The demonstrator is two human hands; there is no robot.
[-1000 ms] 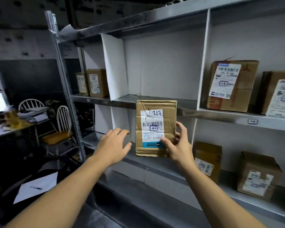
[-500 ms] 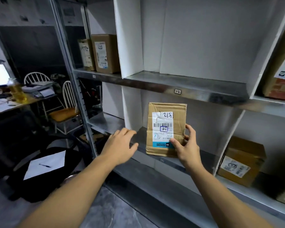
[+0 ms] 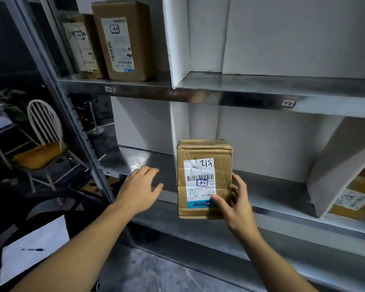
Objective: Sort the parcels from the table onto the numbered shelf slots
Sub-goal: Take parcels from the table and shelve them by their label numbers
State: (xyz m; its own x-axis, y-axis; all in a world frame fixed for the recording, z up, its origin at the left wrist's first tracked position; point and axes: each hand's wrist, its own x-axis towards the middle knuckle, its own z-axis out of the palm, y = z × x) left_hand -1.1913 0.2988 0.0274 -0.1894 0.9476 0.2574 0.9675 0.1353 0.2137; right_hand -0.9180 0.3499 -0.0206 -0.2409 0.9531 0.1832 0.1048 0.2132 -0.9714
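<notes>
Parcel (image 3: 204, 180) perhaps nearer shelf (image 3: 198, 98) than before

Straight above the parcel (image 3: 204, 152), the upper slot (image 3: 272, 83) stands open. Up-left of the parcel a white divider (image 3: 177, 39) fences off two boxes (image 3: 122, 39); to its right a slanted panel (image 3: 335, 161) leans in.

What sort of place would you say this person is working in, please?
Probably a parcel sorting or storage room: a metal shelving rack split into slots by white dividers, a slot tag on its shelf edge, labelled cardboard boxes on the upper shelf, and the right hand gripping a labelled parcel.
</notes>
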